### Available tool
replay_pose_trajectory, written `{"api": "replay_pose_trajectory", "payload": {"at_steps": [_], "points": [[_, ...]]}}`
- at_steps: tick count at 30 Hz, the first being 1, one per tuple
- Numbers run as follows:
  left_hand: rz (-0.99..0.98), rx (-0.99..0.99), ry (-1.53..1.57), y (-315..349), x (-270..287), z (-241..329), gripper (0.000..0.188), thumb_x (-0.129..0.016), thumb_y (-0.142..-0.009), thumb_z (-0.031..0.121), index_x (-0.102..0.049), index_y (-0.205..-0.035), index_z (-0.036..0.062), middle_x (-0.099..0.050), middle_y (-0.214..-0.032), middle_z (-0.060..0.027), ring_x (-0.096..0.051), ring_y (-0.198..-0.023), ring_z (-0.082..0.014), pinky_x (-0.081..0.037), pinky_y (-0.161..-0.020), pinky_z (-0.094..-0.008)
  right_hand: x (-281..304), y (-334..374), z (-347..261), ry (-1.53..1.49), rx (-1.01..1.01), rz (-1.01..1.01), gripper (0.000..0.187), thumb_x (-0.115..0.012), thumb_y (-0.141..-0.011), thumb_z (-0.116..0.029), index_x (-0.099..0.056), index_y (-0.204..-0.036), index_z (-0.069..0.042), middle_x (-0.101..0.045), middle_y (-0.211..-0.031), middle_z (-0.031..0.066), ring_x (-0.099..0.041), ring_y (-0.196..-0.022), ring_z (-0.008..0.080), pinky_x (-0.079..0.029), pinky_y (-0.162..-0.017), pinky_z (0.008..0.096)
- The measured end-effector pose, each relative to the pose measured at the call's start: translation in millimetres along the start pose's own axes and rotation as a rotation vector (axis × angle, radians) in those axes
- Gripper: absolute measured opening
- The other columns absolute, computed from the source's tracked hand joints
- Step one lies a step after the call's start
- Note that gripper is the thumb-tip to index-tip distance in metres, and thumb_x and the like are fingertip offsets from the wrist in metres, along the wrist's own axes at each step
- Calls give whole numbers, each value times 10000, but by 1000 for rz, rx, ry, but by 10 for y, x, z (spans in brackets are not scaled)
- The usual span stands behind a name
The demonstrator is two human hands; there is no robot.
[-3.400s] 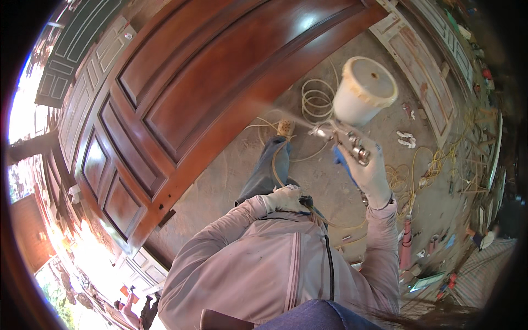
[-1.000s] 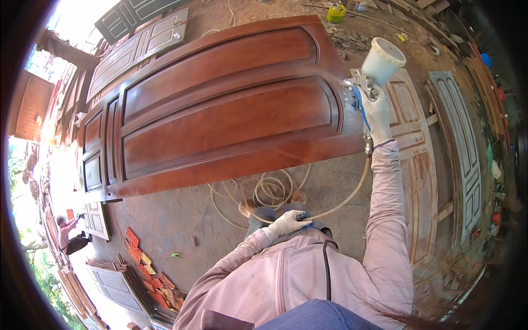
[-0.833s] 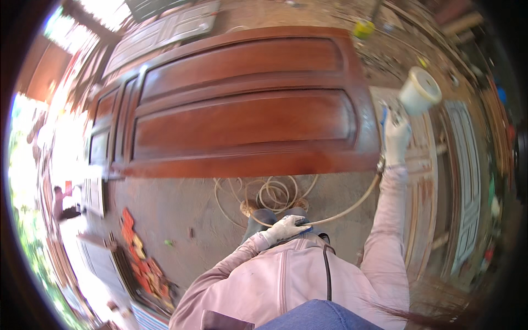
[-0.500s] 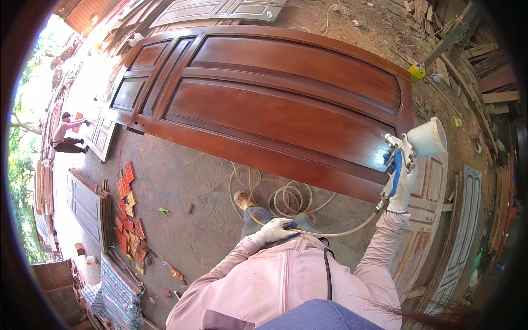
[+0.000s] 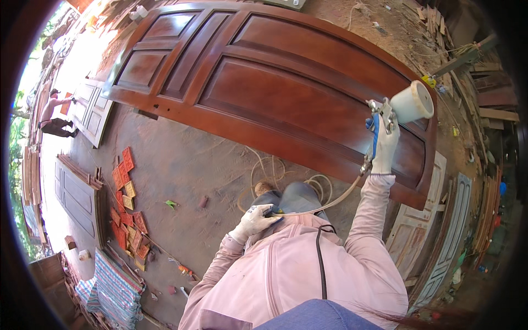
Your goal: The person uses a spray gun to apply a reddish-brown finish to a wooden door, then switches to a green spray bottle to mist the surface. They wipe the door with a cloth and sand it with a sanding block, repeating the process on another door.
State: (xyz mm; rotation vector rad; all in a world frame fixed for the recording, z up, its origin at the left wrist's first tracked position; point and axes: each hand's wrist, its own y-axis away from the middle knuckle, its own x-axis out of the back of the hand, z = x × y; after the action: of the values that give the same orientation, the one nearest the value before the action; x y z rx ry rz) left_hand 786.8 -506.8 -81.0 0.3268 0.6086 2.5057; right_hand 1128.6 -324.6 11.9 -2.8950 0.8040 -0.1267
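Toward the right end of the door (image 5: 286,99), ahead of the body, the right hand (image 5: 386,149) grips the gun (image 5: 383,113), best held square to it at an even gap, while the left hand (image 5: 254,221), curled round the hose (image 5: 308,212), should guide slack clear.

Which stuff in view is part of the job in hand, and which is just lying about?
In use:
- silver metal spray gun with white cup, in the right hand
- pale flexible hose, from the gun to the left hand
- glossy red-brown panelled wooden door, behind the gun

Lying about:
- flat red and yellow rectangular pieces
- blue-and-white patterned sheet
- small bright-green object
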Motion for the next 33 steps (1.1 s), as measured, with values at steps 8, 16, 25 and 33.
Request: {"api": "replay_pose_trajectory", "payload": {"at_steps": [8,16,25,33], "points": [[34,-66,-28,49,411,77,403,-712,-831,305,-655,-1073,-12,-694,-953,-171,-670,-899,-274,-514,-779,-346,-857,-432,-95,-93,1,-88,354,-615,-924,-86,-571,-1273,-46,-673,-904,85,-644,-624,143,-554,-559,267],[234,-127,-18,80,987,-492,433,-733,-819,305,-643,-1076,-31,-700,-975,-160,-680,-900,-243,-523,-769,-342,-1434,-160,-218,57,16,39,275,-595,-937,-122,-617,-1200,-44,-672,-955,43,-599,-642,85,-493,-562,217],[254,-83,131,76,2536,-680,300,-712,-822,262,-685,-1011,31,-698,-865,-114,-653,-749,-204,-516,-715,-301,-2978,328,-513,-86,-50,-120,305,-620,-938,-152,-594,-1210,-15,-676,-976,83,-668,-769,132,-528,-638,236],[545,-251,-665,268,4210,-892,515,-729,-738,425,-635,-1101,71,-625,-1052,-97,-571,-1053,-290,-407,-956,-421,-4581,577,-701,-74,-28,-29,322,-628,-940,-186,-587,-1211,-17,-697,-937,77,-677,-817,137,-519,-618,244]]}}
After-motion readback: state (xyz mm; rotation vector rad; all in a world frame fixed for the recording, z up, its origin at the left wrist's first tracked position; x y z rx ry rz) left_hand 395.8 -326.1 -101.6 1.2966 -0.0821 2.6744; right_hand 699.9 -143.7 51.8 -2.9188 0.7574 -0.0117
